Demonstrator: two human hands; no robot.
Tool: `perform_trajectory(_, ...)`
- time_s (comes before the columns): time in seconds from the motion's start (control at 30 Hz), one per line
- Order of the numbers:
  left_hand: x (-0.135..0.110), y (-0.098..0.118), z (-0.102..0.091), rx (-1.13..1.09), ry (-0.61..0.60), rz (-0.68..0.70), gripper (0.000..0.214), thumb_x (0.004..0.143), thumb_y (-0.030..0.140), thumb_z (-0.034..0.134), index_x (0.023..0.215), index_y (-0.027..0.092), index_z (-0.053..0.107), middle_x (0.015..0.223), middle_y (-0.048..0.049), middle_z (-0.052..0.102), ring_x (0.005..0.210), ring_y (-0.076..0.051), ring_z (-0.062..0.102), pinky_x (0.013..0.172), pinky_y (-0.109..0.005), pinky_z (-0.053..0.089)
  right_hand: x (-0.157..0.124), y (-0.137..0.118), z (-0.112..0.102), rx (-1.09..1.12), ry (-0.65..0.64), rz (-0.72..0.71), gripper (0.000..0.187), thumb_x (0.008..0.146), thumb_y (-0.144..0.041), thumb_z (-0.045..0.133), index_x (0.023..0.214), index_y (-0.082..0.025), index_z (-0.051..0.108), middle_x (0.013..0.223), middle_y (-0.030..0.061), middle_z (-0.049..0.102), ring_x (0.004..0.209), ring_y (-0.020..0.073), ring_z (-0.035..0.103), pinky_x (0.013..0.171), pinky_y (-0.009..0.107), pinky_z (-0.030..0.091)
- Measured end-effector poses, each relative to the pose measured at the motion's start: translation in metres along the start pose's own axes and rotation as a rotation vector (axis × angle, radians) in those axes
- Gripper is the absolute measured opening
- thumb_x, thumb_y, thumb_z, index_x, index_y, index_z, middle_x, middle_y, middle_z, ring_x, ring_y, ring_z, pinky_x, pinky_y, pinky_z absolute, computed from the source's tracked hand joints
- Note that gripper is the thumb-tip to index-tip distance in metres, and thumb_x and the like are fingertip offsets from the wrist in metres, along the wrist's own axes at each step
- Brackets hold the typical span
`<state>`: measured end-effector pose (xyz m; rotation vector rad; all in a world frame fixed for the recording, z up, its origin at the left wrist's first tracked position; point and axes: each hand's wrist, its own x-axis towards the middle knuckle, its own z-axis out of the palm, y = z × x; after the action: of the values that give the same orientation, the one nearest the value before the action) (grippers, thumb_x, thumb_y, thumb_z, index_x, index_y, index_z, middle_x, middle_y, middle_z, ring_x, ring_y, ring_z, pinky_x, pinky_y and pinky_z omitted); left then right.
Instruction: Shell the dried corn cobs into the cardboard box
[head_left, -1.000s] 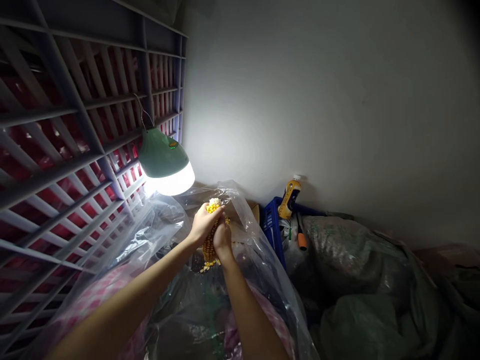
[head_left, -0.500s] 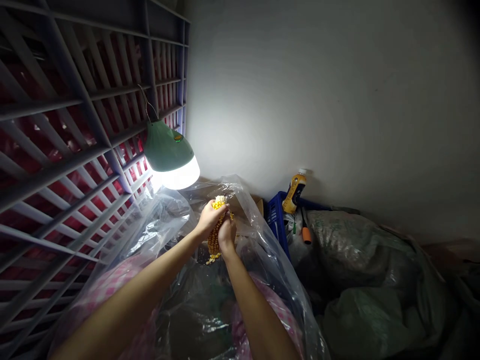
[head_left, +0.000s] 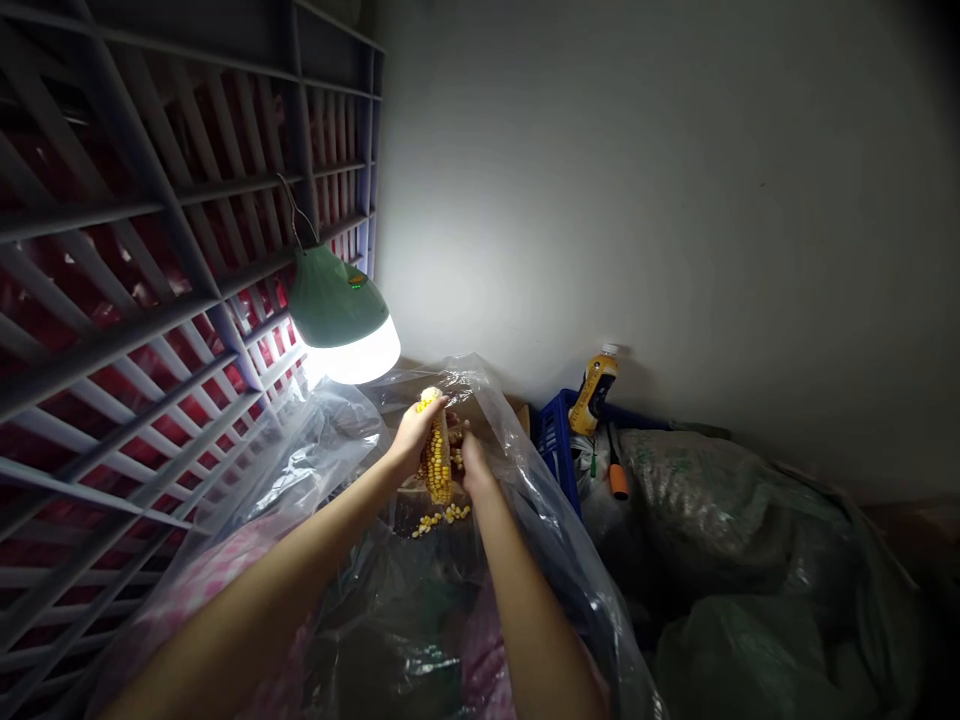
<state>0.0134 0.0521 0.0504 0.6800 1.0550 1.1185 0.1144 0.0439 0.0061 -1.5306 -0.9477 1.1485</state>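
My left hand (head_left: 411,440) is closed around the upper part of an ear of corn (head_left: 437,465), which stands nearly upright with its pale end on top. Yellow kernels cover much of the ear, and a paler strip runs along its right side. Just right of the ear is my right hand (head_left: 474,462), its thumb apart from the fingers, which are partly hidden behind the ear. A few loose kernels (head_left: 456,457) show between that hand and the ear. Below them, several kernels (head_left: 442,519) are scattered at the mouth of a clear plastic bag (head_left: 517,450).
A lit green lamp (head_left: 341,305) hangs from a slatted plastic rack (head_left: 217,290) at left. On the right are a blue crate (head_left: 553,440), a yellow bottle (head_left: 595,390), an orange-handled tool (head_left: 618,480) and dark sacks (head_left: 720,500). A pale wall (head_left: 637,200) rises behind.
My right hand has come off the ear and moved slightly right, its fingers loosening. More of the ear shows, and more kernels lie below it.
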Motion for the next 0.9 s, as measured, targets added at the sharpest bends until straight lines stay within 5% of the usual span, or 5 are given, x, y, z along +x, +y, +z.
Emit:
perform_trajectory(0.17,0.001,0.024,-0.004,-0.029,0.113,0.098,0.036,0.067,0.042,0.063,0.090,0.019,0.048,0.073,-0.0009,0.059,0.065,-0.017,0.061,0.057,-0.028,0.047,-0.008,-0.031,-0.026,-0.236,0.159,-0.103,0.045,0.077,-0.058,0.041,0.061,-0.022,0.062,0.074,0.0105,0.067,0.087,0.0263,0.060,0.079,0.036,0.041)
perform_trajectory(0.3,-0.001,0.022,-0.004,0.022,0.160,0.170,0.033,0.068,0.044,0.060,0.085,0.019,0.048,0.070,0.0015,0.054,0.058,-0.013,0.054,0.055,-0.026,0.045,-0.038,-0.042,-0.005,-0.386,-0.032,-0.075,0.060,0.079,-0.066,0.026,0.061,-0.022,0.064,0.068,0.0092,0.065,0.073,0.0249,0.060,0.070,0.037,0.041)
perform_trajectory(0.57,-0.003,0.007,-0.001,0.055,0.141,0.156,0.030,0.064,0.035,0.066,0.082,0.019,0.047,0.068,0.0038,0.051,0.056,-0.010,0.049,0.054,-0.022,0.042,-0.054,-0.029,0.025,-0.537,0.093,-0.048,0.058,0.088,-0.046,0.022,0.069,-0.013,0.066,0.083,0.0211,0.067,0.084,0.0315,0.061,0.068,0.035,0.039)
perform_trajectory(0.9,0.002,0.008,-0.004,-0.123,0.032,0.031,0.026,0.068,0.036,0.063,0.078,0.019,0.046,0.056,0.0057,0.046,0.046,-0.010,0.050,0.053,-0.027,0.048,-0.034,-0.015,0.024,-0.220,0.093,0.029,0.060,0.085,-0.055,0.022,0.066,-0.016,0.064,0.068,0.0082,0.068,0.068,0.0199,0.062,0.059,0.026,0.041)
